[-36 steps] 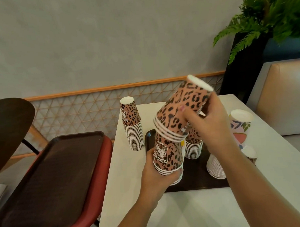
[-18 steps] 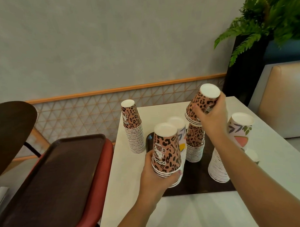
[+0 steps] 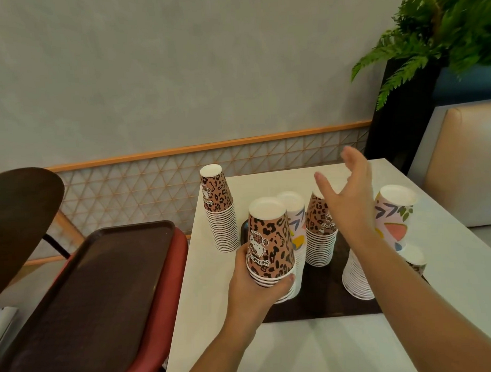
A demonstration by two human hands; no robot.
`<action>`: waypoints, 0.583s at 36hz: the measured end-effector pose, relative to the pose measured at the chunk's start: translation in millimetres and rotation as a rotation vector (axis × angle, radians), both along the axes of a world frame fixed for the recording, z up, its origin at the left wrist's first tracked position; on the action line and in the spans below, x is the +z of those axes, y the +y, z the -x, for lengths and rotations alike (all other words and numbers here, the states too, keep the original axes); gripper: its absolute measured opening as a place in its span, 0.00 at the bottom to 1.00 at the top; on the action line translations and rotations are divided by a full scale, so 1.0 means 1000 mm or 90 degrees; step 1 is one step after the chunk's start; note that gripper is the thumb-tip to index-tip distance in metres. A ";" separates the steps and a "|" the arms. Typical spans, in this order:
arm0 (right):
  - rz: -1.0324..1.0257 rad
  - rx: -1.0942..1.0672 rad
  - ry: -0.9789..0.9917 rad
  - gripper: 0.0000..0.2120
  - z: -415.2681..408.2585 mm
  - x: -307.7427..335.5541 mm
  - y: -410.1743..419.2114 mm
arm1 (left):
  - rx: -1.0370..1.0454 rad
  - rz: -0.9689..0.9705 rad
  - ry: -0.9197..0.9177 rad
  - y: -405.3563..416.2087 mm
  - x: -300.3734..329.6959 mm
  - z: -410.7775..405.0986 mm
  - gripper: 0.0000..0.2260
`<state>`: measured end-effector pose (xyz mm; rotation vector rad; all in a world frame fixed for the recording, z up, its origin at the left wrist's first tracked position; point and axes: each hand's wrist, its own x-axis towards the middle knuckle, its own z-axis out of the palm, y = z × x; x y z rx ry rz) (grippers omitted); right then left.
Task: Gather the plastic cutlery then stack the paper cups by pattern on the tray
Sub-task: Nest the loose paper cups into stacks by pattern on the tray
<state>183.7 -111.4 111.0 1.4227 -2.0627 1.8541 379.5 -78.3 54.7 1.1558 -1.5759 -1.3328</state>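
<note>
Right hand (image 3: 348,201) had let go of its leopard cups, fingers now spread and empty above the tall leopard-print paper cup stack (image 3: 321,233).
Left hand (image 3: 256,288) gripped a short upside-down leopard-print cup stack (image 3: 270,240) over the dark brown tray (image 3: 320,303); pink leaf-print cups (image 3: 390,217) stood right of the open hand.

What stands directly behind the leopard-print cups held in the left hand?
A floral-print cup stack stands on the dark tray behind the leopard-print cups. The cups and the left hand cover most of its lower part.
</note>
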 end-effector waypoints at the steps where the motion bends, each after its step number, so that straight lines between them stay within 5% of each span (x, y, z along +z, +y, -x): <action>1: 0.042 0.033 0.000 0.29 -0.006 0.010 0.005 | 0.003 0.003 0.002 -0.001 0.001 0.000 0.36; 4: 0.052 0.199 -0.013 0.25 -0.029 0.039 0.023 | 0.011 0.013 0.006 -0.002 0.003 -0.001 0.36; 8: -0.090 0.360 0.007 0.33 -0.057 0.055 0.043 | 0.014 0.028 0.025 -0.004 0.006 -0.002 0.36; 13: -0.193 0.383 0.117 0.39 -0.074 0.046 0.049 | 0.017 0.048 0.049 -0.006 0.014 -0.006 0.32; 21: -0.152 0.344 0.126 0.32 -0.080 0.044 0.047 | -0.011 0.056 0.015 -0.007 0.023 -0.010 0.38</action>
